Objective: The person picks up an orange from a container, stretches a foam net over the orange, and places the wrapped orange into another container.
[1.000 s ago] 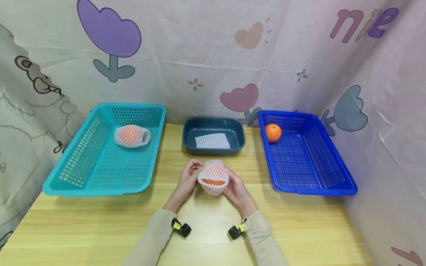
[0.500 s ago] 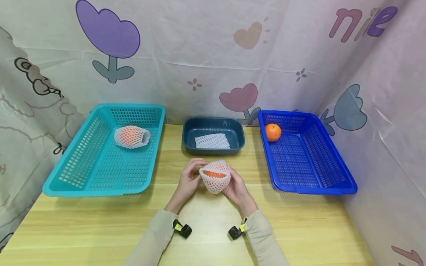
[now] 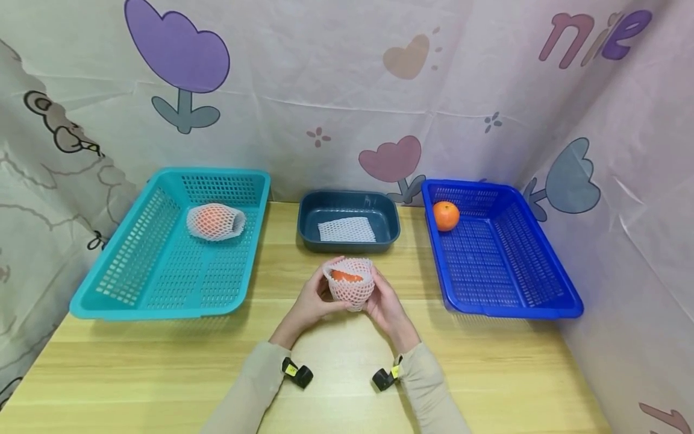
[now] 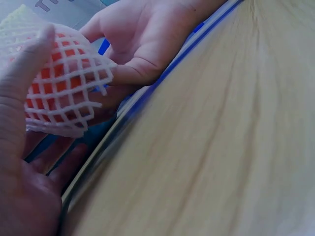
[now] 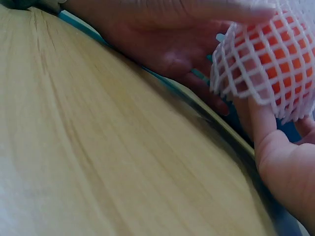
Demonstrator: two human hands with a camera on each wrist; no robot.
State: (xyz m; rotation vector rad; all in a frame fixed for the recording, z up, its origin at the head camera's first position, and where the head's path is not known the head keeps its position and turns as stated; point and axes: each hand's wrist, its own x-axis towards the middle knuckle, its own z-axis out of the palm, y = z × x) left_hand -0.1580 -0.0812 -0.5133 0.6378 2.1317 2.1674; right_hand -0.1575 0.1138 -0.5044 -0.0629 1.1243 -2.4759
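Both hands hold an orange (image 3: 347, 276) inside a white foam net sleeve (image 3: 355, 294) above the table's middle. Through the sleeve's gaping upper opening a strip of orange peel shows in the head view. My left hand (image 3: 309, 306) grips the sleeve from the left, thumb low on the near side and fingers toward the upper rim. From the right, my right hand (image 3: 388, 308) holds it with fingers along the side. In the left wrist view, the left thumb (image 4: 32, 61) lies across the netting. Part of the right hand's fingers is hidden behind the net.
A teal basket (image 3: 162, 313) at left contains a net-wrapped orange fruit (image 3: 212, 222). At the back middle, a dark tray (image 3: 347, 246) holds a flat white foam net (image 3: 347, 229). The blue basket (image 3: 509, 313) at right has a bare orange (image 3: 446, 216) in its back left corner.
The sleeved orange has tilted so its opening faces more upward and left. My left hand's fingers have shifted onto the upper rim, and its thumb now reaches the sleeve's lower side.
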